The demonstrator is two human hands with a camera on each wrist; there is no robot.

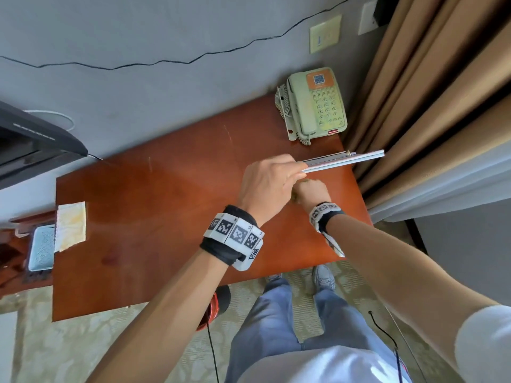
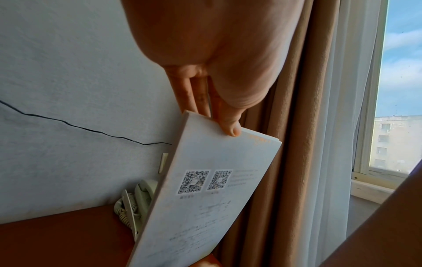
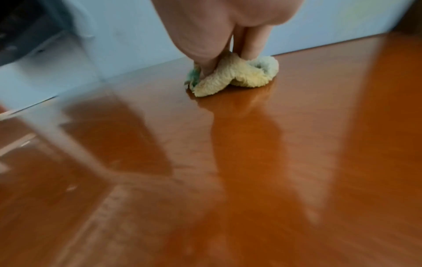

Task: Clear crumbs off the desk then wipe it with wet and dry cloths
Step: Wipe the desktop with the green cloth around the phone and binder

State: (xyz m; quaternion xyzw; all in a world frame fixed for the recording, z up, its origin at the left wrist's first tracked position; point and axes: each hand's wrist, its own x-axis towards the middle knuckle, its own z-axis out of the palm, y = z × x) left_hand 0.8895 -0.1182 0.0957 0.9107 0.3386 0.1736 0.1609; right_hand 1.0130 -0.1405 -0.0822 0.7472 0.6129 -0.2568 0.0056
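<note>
My left hand pinches a thin white booklet and holds it lifted above the right part of the brown desk. In the left wrist view the booklet shows two QR codes, with my thumb on its top edge. Just under it, my right hand grips a bunched yellow cloth and presses it onto the glossy desk top. In the head view the cloth is mostly hidden by both hands. A second, folded pale-yellow cloth lies at the desk's left edge.
A pale green telephone sits at the desk's far right corner by the wall. Tan curtains hang close on the right. A light-blue tray lies left of the desk, a dark screen above it. A red and black object stands under the front edge.
</note>
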